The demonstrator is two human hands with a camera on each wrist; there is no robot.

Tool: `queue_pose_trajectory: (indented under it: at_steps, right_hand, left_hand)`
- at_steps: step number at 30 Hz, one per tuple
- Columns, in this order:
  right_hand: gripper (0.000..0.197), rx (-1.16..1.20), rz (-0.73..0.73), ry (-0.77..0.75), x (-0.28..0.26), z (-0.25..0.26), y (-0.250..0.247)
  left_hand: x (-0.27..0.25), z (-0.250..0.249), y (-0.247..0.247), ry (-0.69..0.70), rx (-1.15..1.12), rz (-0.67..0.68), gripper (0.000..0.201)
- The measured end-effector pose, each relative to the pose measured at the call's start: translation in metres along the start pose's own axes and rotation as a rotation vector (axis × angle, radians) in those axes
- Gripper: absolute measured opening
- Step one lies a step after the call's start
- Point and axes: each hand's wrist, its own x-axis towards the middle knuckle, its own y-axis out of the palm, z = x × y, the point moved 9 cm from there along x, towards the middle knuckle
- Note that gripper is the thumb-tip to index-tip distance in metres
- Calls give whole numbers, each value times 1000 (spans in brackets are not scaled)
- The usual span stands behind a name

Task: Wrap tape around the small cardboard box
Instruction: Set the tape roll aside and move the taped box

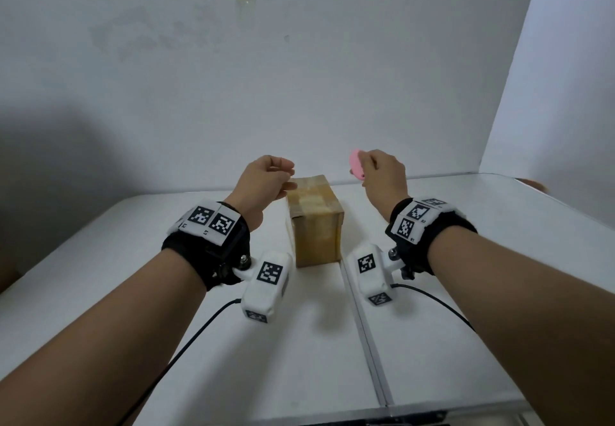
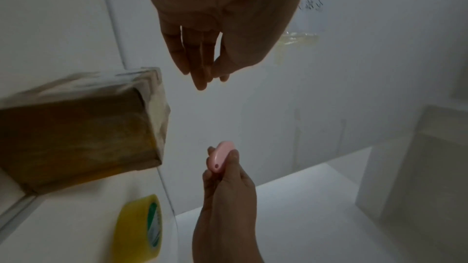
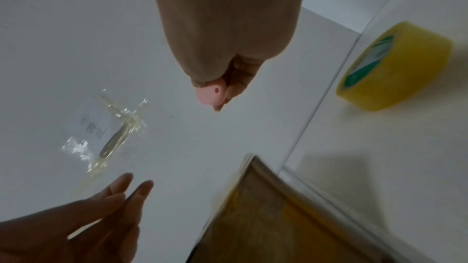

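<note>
Centrally, the small brown cardboard box [image 1: 314, 222], glossy w/ clear tape over its faces, stands upright on the smooth white counter [image 1: 432, 326]. Right hand [image 1: 382, 173], raised beside the box, pinches a small rounded pink plastic cutter [image 1: 356, 163]. Left hand [image 1: 266, 179] hovers over the box's top-left edge, fingers [image 2: 200, 67] loosely extended, holding nothing. A yellow tape roll w/ green-printed core [image 3: 395, 67] lies on the counter nearby.
</note>
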Motion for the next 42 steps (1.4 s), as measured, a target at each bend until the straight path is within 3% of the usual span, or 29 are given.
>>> queue_pose_trajectory:
  at_steps: [6, 14, 23, 35, 42]
  right_hand:
    - [24, 76, -64, 256, -6, -78, -58]
    - [31, -237, -26, 246, 5, -129, -98]
    - [25, -441, 229, 229, 31, -161, -58]
    - [21, -848, 364, 67, 46, -181, -21]
    - [26, -846, 360, 85, 47, -183, -24]
  left_hand:
    - [4, -16, 64, 29, 20, 111, 18]
    - [17, 1, 147, -66, -1, 209, 16]
    - [46, 24, 199, -140, 23, 300, 17]
    - [69, 51, 228, -189, 12, 349, 15]
    - [70, 51, 230, -198, -7, 351, 15]
